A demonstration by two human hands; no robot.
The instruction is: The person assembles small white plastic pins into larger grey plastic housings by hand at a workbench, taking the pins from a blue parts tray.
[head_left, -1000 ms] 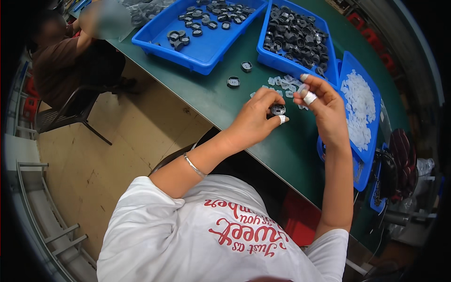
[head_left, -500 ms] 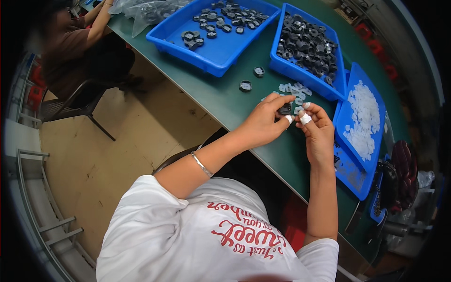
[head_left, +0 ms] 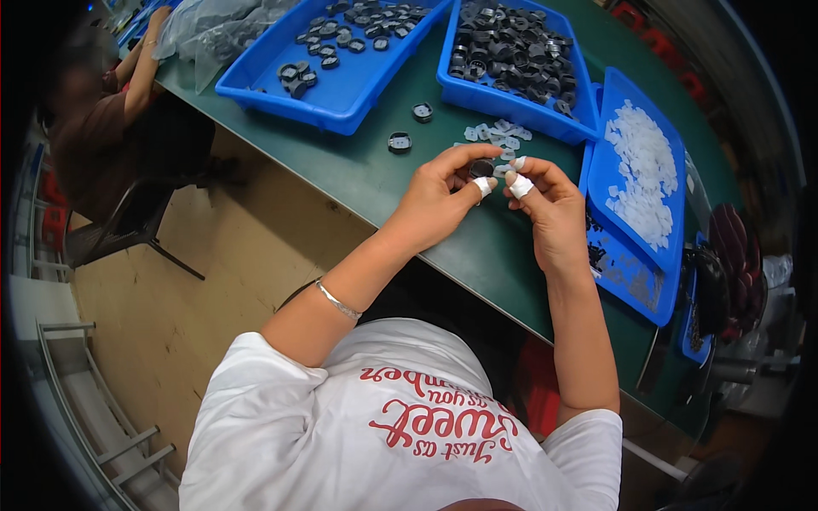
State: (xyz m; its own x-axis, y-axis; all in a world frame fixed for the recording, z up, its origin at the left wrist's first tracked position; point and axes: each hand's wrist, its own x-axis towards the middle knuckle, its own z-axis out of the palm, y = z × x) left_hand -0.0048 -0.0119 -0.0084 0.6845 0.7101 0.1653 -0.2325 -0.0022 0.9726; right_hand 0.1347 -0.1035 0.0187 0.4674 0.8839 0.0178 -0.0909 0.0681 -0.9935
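Note:
Between the thumb and fingers of my left hand (head_left: 436, 194) is a small round black plastic housing (head_left: 481, 169), its hollow face turned up. Close on its right, my right hand (head_left: 552, 209) has thumb and fingers pinched together; what lies between them is too small or hidden to make out. White tape wraps my left thumb and several right fingertips. Just beyond my hands lies a loose group of small translucent white plastic pieces (head_left: 498, 134). Left of these, two black housings with pale inserts, a nearer one (head_left: 400, 142) and a farther one (head_left: 423, 111), rest on the green table (head_left: 358, 175).
A blue tray (head_left: 332, 119) at the far left holds spaced-out black housings. Another blue tray (head_left: 520, 108) is heaped with black housings. On the right, a tilted blue tray (head_left: 607, 183) of white pieces sits over a lower blue tray (head_left: 643, 294). A co-worker (head_left: 98, 136) sits at far left.
The whole view has shifted, moving the table and trays up and left in the picture. The black housing in my left hand has turned to show its hollow side. Both hands stay close together.

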